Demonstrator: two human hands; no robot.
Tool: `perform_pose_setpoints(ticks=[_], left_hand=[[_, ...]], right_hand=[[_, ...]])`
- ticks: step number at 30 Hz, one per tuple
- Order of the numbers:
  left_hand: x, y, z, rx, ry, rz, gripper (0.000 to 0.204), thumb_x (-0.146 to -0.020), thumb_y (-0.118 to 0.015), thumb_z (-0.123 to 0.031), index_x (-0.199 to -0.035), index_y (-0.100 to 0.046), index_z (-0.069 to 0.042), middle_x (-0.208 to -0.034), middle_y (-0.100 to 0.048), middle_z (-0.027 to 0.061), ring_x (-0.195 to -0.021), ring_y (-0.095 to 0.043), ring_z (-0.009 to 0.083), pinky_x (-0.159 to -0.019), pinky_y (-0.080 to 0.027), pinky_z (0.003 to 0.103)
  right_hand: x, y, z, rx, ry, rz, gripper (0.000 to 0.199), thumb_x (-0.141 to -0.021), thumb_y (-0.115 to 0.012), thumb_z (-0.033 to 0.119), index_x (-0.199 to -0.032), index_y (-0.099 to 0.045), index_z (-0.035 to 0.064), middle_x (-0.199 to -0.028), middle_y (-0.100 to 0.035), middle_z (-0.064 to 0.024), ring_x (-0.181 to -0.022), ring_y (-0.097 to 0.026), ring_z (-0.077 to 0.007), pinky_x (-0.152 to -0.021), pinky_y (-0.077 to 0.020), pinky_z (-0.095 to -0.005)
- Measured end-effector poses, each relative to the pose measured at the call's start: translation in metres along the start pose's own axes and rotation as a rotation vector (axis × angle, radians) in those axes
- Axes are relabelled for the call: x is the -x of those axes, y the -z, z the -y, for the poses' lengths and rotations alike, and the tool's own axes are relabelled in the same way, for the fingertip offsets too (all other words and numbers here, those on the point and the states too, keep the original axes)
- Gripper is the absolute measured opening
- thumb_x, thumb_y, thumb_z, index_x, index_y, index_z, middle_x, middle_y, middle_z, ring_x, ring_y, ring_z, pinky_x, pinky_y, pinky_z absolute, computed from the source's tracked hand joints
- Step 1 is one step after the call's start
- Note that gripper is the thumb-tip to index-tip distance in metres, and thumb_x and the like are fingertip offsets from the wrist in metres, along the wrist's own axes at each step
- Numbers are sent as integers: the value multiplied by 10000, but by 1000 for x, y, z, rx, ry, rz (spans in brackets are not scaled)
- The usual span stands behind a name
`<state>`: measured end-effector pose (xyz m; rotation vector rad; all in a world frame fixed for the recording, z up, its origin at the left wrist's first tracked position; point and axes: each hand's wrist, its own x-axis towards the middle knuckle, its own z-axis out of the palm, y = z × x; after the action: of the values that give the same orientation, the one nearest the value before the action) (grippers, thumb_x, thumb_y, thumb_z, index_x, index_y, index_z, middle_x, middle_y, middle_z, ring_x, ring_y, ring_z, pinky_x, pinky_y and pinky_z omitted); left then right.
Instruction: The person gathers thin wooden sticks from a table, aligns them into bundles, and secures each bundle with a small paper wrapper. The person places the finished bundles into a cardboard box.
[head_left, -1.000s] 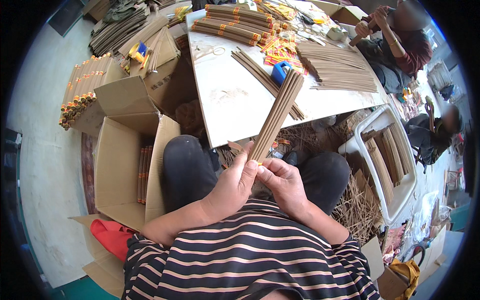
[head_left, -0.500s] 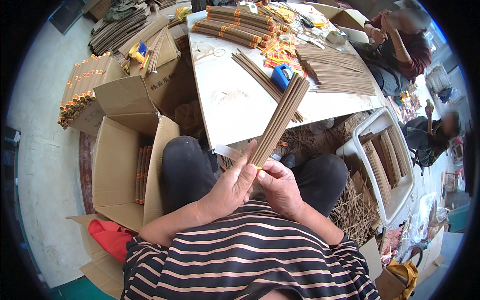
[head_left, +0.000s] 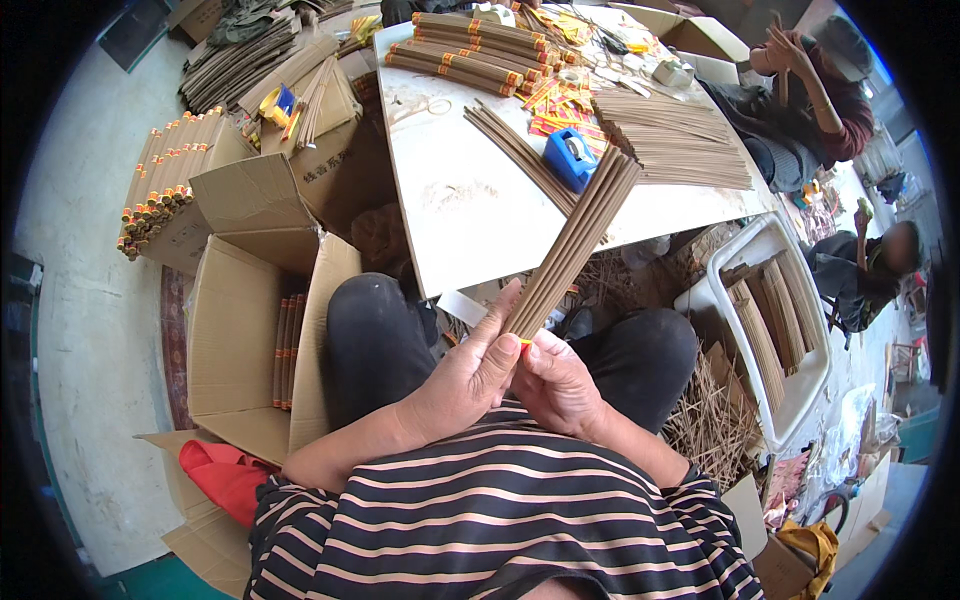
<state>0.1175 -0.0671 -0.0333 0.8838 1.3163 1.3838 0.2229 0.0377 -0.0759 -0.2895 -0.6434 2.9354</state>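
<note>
My left hand (head_left: 468, 375) is closed round the lower part of a bundle of brown incense sticks (head_left: 578, 245), which slants up and away to the right over my lap. Pinching the bundle's near end from the other side is my right hand (head_left: 562, 388), its fingertips at a narrow yellow and red paper band (head_left: 525, 343). Fingers partly hide that band. Beside my left fingers a pale strip (head_left: 462, 307) sticks out; what it is attached to I cannot tell. Past the bundle's far end, a blue tape dispenser (head_left: 571, 160) stands on the white table (head_left: 455, 235).
Loose incense sticks (head_left: 680, 145), banded bundles (head_left: 465, 68) and red-yellow labels (head_left: 560, 105) lie on the table. An open carton (head_left: 235, 350) with bundles stands at my left. To my right are a white tub (head_left: 822, 370) of sticks and broken sticks (head_left: 705, 415). Two people sit beyond.
The incense bundle has shifted slightly right and toward me, its far end now nearer the dispenser. Both hands still hold it. The nearer person at the right has moved their hands.
</note>
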Motion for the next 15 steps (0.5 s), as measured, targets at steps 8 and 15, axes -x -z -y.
perform_pose_setpoints(ticks=[8, 15], left_hand=[[-2, -3, -1, 28, -73, 39, 753, -955, -354, -355, -1382, 192, -61, -989, -411, 52, -639, -403, 54, -529, -389, 162], [-2, -5, -2, 136, -32, 86, 864, -941, -393, -353, -1307, 326, -43, -1023, -479, 107, -673, -460, 60, -557, -407, 163]], right_hand=[[4, -3, 4, -23, -4, 30, 616, -765, -693, 248, -1271, -431, 13, -1091, -560, -94, -856, -592, -214, -693, -530, -338], [6, -6, 11, -61, -40, 55, 663, -650, -790, 214, -1209, -500, 5, -1264, -409, -81, -1029, -529, -215, -760, -510, -333]])
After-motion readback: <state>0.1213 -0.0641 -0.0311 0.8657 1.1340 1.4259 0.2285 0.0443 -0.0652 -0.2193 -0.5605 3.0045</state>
